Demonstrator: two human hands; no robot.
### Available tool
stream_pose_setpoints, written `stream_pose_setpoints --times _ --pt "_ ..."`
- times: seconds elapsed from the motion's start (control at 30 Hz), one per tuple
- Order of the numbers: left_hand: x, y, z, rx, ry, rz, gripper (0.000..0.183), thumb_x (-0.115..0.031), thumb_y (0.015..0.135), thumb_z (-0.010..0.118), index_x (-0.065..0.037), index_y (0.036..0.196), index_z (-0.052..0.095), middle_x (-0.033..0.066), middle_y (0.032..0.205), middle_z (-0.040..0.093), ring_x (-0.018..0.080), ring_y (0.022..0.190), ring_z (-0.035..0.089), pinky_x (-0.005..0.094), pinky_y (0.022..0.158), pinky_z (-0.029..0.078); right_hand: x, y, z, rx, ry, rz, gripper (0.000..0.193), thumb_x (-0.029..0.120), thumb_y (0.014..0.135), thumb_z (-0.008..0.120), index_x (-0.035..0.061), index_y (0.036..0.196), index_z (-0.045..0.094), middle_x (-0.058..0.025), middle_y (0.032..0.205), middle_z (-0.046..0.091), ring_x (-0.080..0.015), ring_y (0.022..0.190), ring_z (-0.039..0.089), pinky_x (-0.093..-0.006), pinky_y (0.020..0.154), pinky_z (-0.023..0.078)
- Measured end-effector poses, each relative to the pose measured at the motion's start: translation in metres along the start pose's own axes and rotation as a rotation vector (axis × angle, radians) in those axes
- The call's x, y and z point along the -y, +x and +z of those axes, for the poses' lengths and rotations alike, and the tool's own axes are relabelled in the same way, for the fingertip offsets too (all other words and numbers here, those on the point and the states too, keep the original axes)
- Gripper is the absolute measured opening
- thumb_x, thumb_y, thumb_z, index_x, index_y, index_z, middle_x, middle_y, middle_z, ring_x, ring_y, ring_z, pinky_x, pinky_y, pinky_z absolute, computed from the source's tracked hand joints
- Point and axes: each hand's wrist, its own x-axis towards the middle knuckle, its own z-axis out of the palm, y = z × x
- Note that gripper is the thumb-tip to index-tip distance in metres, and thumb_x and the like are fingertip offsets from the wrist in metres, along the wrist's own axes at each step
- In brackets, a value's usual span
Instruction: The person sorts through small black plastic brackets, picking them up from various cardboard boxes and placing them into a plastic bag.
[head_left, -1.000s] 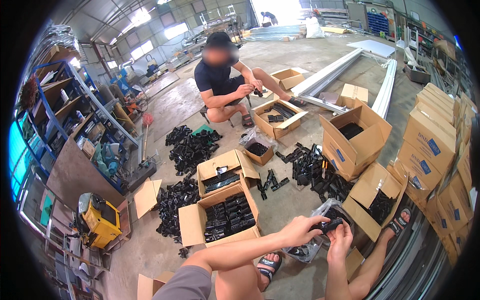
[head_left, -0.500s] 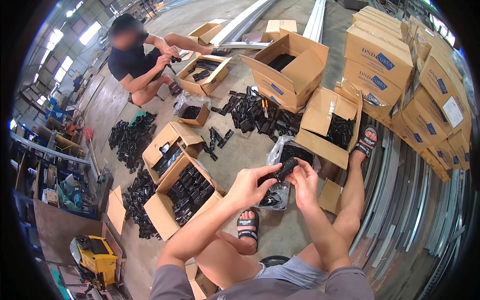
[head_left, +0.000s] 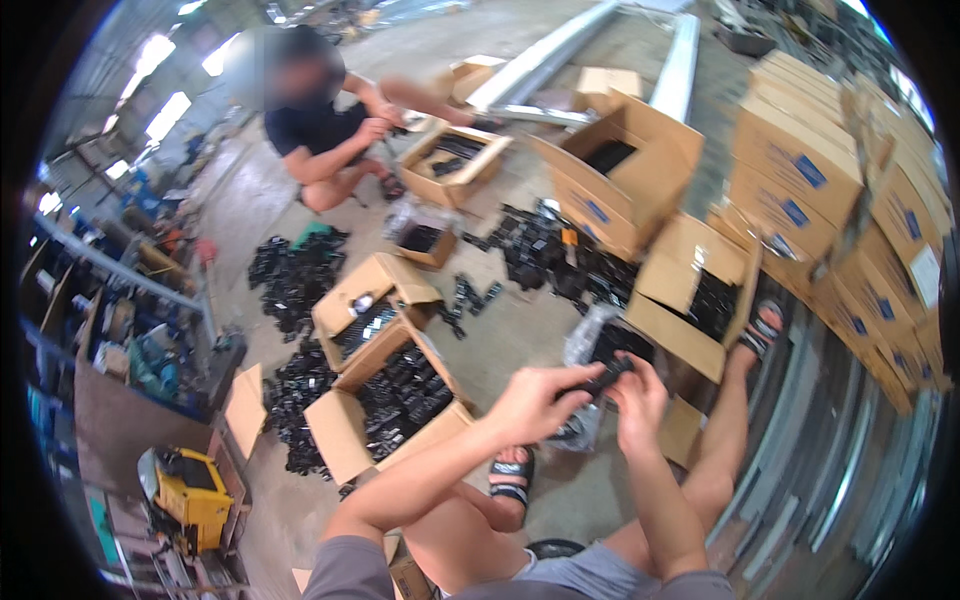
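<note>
A small black plastic part (head_left: 606, 376) is held between my two hands, above a clear plastic bag (head_left: 590, 335) with black pieces in it. My left hand (head_left: 540, 402) pinches one end between thumb and fingers. My right hand (head_left: 638, 400) grips the other end with its fingertips. Motion blur hides the part's exact shape. Left of my hands stands an open carton (head_left: 455, 425) full of black parts. Another open carton (head_left: 675, 345), also with black pieces, is just beyond my right hand.
Loose black parts lie in a heap (head_left: 550, 250) ahead and another pile (head_left: 295, 280) at left. A co-worker (head_left: 320, 130) crouches beyond, by an open box (head_left: 455, 190). Stacked cartons (head_left: 790, 150) and long metal profiles (head_left: 830, 490) line the right. A yellow machine (head_left: 190, 500) stands lower left.
The whole view has shifted, so the scene sits lower and further right. Both hands still hold the black part, which now looks more level and blurred.
</note>
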Motion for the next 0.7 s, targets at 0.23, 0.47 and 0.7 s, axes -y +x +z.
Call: stream_pose_setpoints --times 0.23,0.47,0.7 --pt "-0.012 0.004 -0.002 0.148 0.058 -0.102 0.06 -0.015 0.077 0.079 -0.015 0.135 0.062 0.0186 0.11 0.071 0.0352 0.093 0.071 0.04 0.081 0.055 -0.003 0.0 -0.017 -0.045 0.002 0.005 0.035 0.022 0.097 0.069 0.0016 0.122 0.057 -0.0068 0.113 0.068 -0.0149 0.093 0.068 -0.0279 0.074 0.058" --pt "0.011 -0.004 -0.01 0.222 -0.116 -0.305 0.066 -0.009 0.08 0.079 -0.017 0.142 0.057 0.009 0.111 0.074 0.0128 0.093 0.07 0.0308 0.084 0.054 -0.014 0.0 -0.006 -0.007 -0.089 0.065 0.036 0.03 0.099 0.064 0.0019 0.12 0.057 -0.0055 0.106 0.068 -0.0144 0.088 0.068 -0.0264 0.071 0.056" --pt "0.05 0.0 -0.01 0.068 -0.839 -0.565 0.058 -0.001 0.089 0.072 -0.01 0.144 0.054 0.0111 0.119 0.07 0.0121 0.102 0.065 0.0292 0.094 0.052 -0.12 0.036 -0.049 0.006 -0.854 0.062 0.032 0.034 0.1 0.056 0.0039 0.109 0.063 -0.014 0.09 0.069 -0.029 0.079 0.068 -0.041 0.073 0.054"
